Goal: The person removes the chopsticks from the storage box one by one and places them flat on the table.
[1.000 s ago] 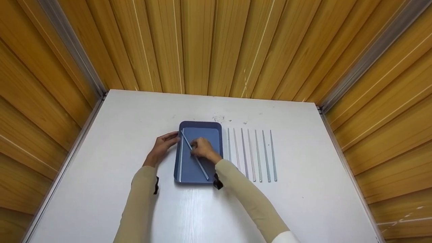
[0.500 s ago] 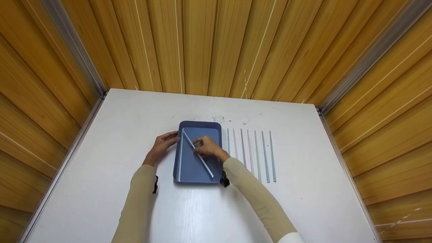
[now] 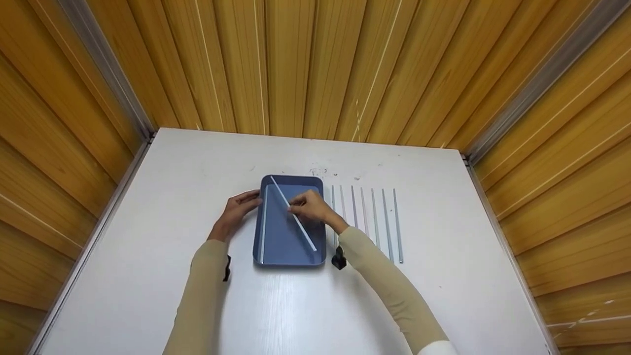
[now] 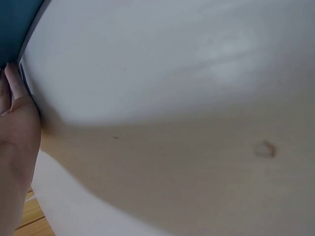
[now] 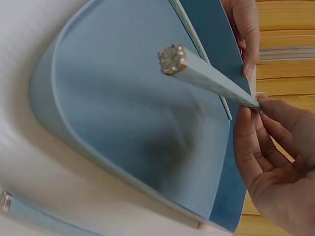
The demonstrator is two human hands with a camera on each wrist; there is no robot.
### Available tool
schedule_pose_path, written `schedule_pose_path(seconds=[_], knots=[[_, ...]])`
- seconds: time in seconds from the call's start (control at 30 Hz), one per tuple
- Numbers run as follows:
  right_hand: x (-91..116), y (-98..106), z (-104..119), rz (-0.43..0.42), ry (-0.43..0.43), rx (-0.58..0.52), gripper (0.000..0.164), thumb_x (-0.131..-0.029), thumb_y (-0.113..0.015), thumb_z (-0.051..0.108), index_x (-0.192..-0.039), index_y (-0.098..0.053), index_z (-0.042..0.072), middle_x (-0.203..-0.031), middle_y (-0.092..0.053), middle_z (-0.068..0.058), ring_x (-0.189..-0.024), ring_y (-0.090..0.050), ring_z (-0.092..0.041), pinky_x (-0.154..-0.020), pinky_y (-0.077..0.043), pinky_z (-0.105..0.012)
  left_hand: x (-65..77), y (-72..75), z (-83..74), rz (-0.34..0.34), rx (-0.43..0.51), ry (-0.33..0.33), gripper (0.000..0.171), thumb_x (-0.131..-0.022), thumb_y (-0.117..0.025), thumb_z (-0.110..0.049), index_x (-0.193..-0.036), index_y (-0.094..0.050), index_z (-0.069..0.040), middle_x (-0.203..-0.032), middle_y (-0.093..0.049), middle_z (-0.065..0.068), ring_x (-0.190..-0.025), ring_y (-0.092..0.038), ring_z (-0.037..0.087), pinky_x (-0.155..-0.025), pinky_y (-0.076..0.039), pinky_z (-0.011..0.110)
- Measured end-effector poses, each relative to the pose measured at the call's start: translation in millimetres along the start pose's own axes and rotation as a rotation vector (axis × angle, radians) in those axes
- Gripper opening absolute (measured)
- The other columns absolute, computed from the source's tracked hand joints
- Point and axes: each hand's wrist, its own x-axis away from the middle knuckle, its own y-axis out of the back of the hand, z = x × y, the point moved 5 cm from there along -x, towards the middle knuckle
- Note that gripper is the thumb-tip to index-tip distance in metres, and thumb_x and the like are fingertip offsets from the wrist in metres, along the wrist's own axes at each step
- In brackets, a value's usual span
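Between thumb and fingertips, my right hand (image 3: 311,206) pinches a pale blue chopstick (image 3: 306,235) near its middle. The chopstick slants over the blue tray (image 3: 291,256), its far tip by the back rim. In the right wrist view its square end with a silvery cap (image 5: 172,60) points at the camera, raised above the tray floor. Along the tray's left wall lies another pale chopstick (image 3: 264,227); whether it is one or a pair I cannot tell. My left hand (image 3: 235,214) touches the tray's left side from outside with its fingers extended.
Several chopsticks (image 3: 387,222) lie side by side on the white table (image 3: 458,236), right of the tray; my right forearm covers some of their near ends. Wood-patterned walls (image 3: 296,74) enclose the table at the back and sides.
My right hand has moved right and away from me, lifting the chopstick off its slanted place low in the tray. The left hand has stayed at the tray's side.
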Motion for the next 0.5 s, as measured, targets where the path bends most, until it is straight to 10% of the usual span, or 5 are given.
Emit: schedule_pose_path(seconds=[0.17,0.5], knots=[[3.7,9.8,-3.0,-0.03,0.008,-0.015,0.032,-0.095,-0.072,0.01,-0.12,-0.071,-0.01,-0.102,-0.076,-0.027,-0.081,-0.075,-0.045,-0.069,-0.066,-0.043,0.7,0.4,1.1,0.005,0.0,-0.005,0.051,-0.098,-0.069,-0.013,-0.145,-0.054,0.0,-0.149,-0.055,0.02,-0.134,-0.058,0.02,-0.119,-0.044,0.036],[12.8,24.3,-15.2,-0.077,-0.006,-0.162,0.035,-0.096,-0.071,0.009,-0.123,-0.068,-0.012,-0.105,-0.076,-0.027,-0.065,-0.067,-0.002,-0.066,-0.064,-0.024,5.3,-1.2,-3.3,0.004,0.002,0.003,0.051,-0.099,-0.069,-0.015,-0.146,-0.054,-0.001,-0.15,-0.056,0.02,-0.128,-0.061,0.014,-0.119,-0.045,0.036]])
